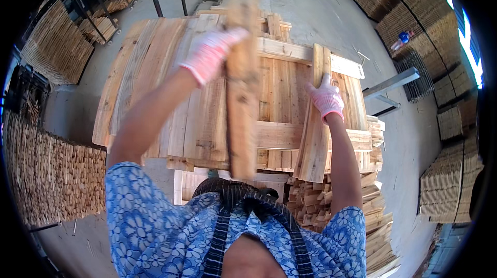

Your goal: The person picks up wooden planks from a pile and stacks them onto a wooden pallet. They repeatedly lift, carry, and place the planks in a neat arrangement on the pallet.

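Observation:
A long wooden board (242, 112), smeared by motion, stands out in front of me over the middle of the work surface. My left hand (215, 53), in a pink and white glove, is closed on its upper part. Farther right, my right hand (327, 101), gloved alike, grips the edge of another wooden board (310, 148). That one lies slanted across two crosswise slats, a far slat (284, 49) and a near slat (279, 130). Beneath the slats are several planks (274, 84) side by side. Some of the left hand's fingers are hidden behind its board.
Loose planks (150, 71) cover the left of the work surface. Wood offcuts (310, 203) are piled below its near right edge. A grey metal bar (393, 82) juts out at right. Tall stacks of wood (57, 174) stand left and right; another person (402, 39) is far right.

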{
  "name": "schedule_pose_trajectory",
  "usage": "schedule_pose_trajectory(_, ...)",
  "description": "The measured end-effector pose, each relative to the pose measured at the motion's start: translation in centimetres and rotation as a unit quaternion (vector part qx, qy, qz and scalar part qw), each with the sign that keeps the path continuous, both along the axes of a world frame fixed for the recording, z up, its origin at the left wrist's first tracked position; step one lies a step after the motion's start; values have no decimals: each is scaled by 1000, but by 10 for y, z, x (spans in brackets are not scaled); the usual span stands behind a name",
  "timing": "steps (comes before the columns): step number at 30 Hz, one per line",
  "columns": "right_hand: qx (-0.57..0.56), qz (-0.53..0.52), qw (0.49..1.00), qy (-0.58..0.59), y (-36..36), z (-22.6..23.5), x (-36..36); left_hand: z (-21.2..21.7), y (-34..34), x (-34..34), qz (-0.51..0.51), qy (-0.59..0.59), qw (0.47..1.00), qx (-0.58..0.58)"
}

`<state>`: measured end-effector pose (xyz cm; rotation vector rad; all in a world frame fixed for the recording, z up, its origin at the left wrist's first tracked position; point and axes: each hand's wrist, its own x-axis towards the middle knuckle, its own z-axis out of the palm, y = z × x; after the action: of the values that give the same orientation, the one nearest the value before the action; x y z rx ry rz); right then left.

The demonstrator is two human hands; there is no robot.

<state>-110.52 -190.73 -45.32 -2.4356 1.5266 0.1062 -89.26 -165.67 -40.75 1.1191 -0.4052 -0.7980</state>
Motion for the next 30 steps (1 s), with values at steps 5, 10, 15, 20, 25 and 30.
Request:
schedule_pose_trajectory(5,17,21,996,-83,-4,-13,13,49,227,264,399,-139,897,127)
schedule_pose_trajectory(10,83,102,978,-164,47,-4,61,-38,297,301,321,-354,588,653)
schedule_pose_trajectory(15,41,138,981,-133,104,-25,157,-140,290,303,38,-380,642,665)
schedule_pose_trajectory(20,48,124,985,-110,133,-24,175,-129,292,276,84,-353,698,617)
schedule_pose_trajectory(25,19,161,984,-73,135,-25,186,-131,311,276,96,-352,726,582)
schedule_pose_trajectory(30,51,164,977,-129,123,-52,181,-116,301,256,118,-342,709,605)
